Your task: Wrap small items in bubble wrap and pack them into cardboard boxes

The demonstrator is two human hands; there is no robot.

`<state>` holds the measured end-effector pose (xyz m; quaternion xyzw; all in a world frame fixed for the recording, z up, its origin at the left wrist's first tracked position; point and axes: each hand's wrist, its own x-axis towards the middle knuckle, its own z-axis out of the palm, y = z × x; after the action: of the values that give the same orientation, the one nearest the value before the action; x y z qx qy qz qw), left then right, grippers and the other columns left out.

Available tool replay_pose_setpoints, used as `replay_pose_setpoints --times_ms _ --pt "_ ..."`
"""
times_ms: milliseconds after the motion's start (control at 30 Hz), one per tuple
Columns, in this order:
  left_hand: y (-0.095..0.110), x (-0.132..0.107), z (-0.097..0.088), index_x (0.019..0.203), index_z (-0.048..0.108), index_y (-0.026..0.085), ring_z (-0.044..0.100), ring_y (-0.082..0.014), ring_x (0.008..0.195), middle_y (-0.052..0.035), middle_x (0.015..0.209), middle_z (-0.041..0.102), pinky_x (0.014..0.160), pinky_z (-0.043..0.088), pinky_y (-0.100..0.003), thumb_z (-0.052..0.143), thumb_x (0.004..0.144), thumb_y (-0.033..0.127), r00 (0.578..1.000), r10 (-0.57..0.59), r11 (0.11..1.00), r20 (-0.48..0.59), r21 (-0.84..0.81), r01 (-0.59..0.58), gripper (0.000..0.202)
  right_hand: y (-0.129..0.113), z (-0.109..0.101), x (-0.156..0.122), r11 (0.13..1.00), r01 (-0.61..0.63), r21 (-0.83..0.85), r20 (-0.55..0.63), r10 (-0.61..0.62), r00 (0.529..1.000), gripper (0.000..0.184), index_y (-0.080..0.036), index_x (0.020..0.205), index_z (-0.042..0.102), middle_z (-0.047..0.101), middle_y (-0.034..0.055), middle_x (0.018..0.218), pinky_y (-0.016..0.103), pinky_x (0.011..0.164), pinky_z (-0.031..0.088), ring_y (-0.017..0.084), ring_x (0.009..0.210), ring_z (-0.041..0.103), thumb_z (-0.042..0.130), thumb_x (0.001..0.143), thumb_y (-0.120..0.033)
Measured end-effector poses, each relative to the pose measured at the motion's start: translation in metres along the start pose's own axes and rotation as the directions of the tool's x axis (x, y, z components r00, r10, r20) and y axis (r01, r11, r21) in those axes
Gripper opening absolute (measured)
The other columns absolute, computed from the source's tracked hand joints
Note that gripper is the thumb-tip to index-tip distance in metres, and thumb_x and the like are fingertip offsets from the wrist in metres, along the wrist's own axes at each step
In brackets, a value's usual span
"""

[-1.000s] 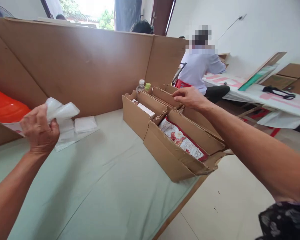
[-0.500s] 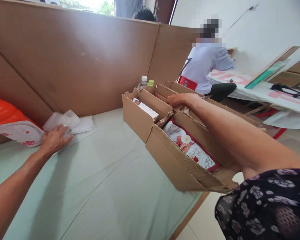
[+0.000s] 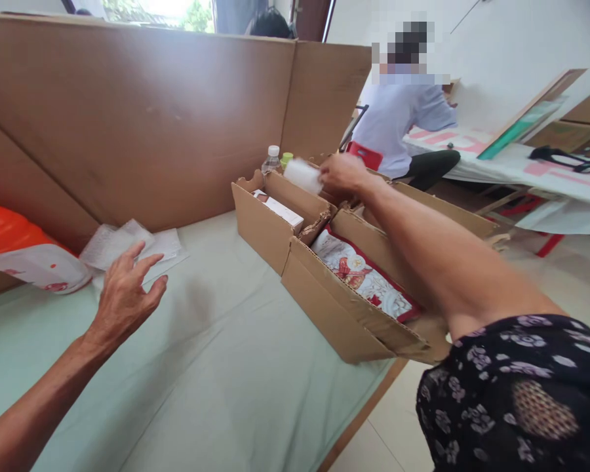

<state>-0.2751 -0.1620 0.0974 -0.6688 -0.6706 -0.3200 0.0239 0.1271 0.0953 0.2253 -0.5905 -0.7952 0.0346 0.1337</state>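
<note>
My right hand [image 3: 343, 174] pinches a white item [image 3: 302, 175], blurred; best steered clear of the carton [image 3: 259, 229]. My left hand [image 3: 128, 292]: empty, fingers apart.

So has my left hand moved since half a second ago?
Yes, your left hand has shifted right, toward the cardboard boxes, judged against the orange-and-white item.

Your black sleeve [image 3: 472, 419], at the near right, carries scattered pale pinkish flowers and a rounded, net-patterned patch [image 3: 545, 412]; your left hand [image 3: 128, 288] and right hand [image 3: 345, 173] are bare.
</note>
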Motion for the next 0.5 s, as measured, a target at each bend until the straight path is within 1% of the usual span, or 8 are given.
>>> replay_pose_setpoints --times_ms 67,133,233,300,333,367,433,500 --pt "0.035 0.011 0.001 0.127 0.064 0.022 0.051 -0.0400 0.138 -0.0168 0.150 0.053 0.109 0.046 -0.061 0.065 0.083 0.044 1.000 0.017 0.984 -0.010 -0.176 -0.019 0.048 -0.014 -0.027 -0.022 0.996 -0.049 0.069 -0.146 0.058 0.988 0.017 -0.011 0.089 0.074 0.074 0.0130 0.090 0.037 0.085 0.049 0.027 0.095 0.065 0.059 0.088 -0.019" --pt "0.075 0.023 0.004 0.139 0.055 0.026 0.051 -0.0360 0.139 -0.0140 0.151 0.053 0.111 0.046 -0.057 0.074 0.078 0.045 1.000 -0.001 0.892 -0.005 -0.453 -0.001 0.067 -0.039 -0.046 -0.054 0.990 0.017 0.141 -0.219 0.015 0.976 0.021 -0.008 0.095 0.074 0.073 0.0091 0.090 0.031 0.081 0.049 0.019 0.088 0.062 0.056 0.089 -0.017" --pt "0.133 0.038 0.013 0.144 0.048 0.029 0.057 -0.0309 0.134 -0.0110 0.145 0.058 0.107 0.051 -0.047 0.083 0.070 0.049 0.996 -0.069 0.465 0.063 -0.881 0.088 0.085 -0.082 -0.055 -0.108 0.919 0.293 0.264 -0.048 -0.291 0.956 0.020 -0.011 0.093 0.074 0.072 0.0014 0.083 0.024 0.074 0.047 0.011 0.076 0.057 0.060 0.090 -0.024" --pt "0.158 0.041 0.016 0.133 0.058 0.026 0.064 -0.0268 0.120 -0.0083 0.131 0.066 0.096 0.056 -0.037 0.086 0.066 0.049 0.981 -0.119 0.175 0.151 -0.970 0.170 0.075 -0.091 -0.055 -0.134 0.795 0.433 0.424 0.101 -0.516 0.850 0.026 -0.013 0.102 0.075 0.073 0.0000 0.085 0.026 0.074 0.048 0.011 0.075 0.059 0.068 0.088 -0.034" --pt "0.165 0.039 0.016 0.124 0.063 0.024 0.067 -0.0236 0.109 -0.0067 0.121 0.069 0.089 0.057 -0.032 0.088 0.064 0.046 0.969 -0.154 0.085 0.193 -0.974 0.208 0.068 -0.085 -0.055 -0.143 0.756 0.438 0.486 0.116 -0.553 0.825 0.035 -0.014 0.108 0.075 0.073 0.0007 0.089 0.027 0.076 0.049 0.012 0.077 0.061 0.070 0.087 -0.041" --pt "0.165 0.036 0.016 0.117 0.067 0.022 0.068 -0.0198 0.098 -0.0049 0.112 0.071 0.081 0.057 -0.027 0.090 0.061 0.041 0.952 -0.194 0.031 0.236 -0.969 0.246 0.063 -0.070 -0.056 -0.148 0.752 0.408 0.518 0.093 -0.523 0.847 0.042 -0.015 0.112 0.074 0.074 0.0021 0.092 0.029 0.078 0.050 0.014 0.080 0.064 0.070 0.086 -0.048" --pt "0.151 0.024 0.015 0.112 0.070 0.021 0.066 -0.0135 0.080 -0.0011 0.097 0.071 0.067 0.054 -0.021 0.093 0.056 0.032 0.903 -0.270 -0.013 0.335 -0.939 0.344 0.061 -0.022 -0.056 -0.151 0.817 0.273 0.508 -0.002 -0.316 0.949 0.047 -0.015 0.108 0.075 0.075 0.0055 0.094 0.033 0.080 0.052 0.017 0.081 0.067 0.064 0.088 -0.057" --pt "0.123 0.007 0.016 0.114 0.070 0.021 0.062 -0.0109 0.070 0.0014 0.088 0.070 0.059 0.051 -0.019 0.094 0.053 0.029 0.822 -0.355 -0.014 0.446 -0.881 0.473 0.066 0.037 -0.051 -0.153 0.915 0.105 0.390 0.056 -0.137 0.989 0.043 -0.017 0.087 0.076 0.074 0.0061 0.083 0.035 0.076 0.054 0.019 0.073 0.066 0.071 0.080 -0.059"
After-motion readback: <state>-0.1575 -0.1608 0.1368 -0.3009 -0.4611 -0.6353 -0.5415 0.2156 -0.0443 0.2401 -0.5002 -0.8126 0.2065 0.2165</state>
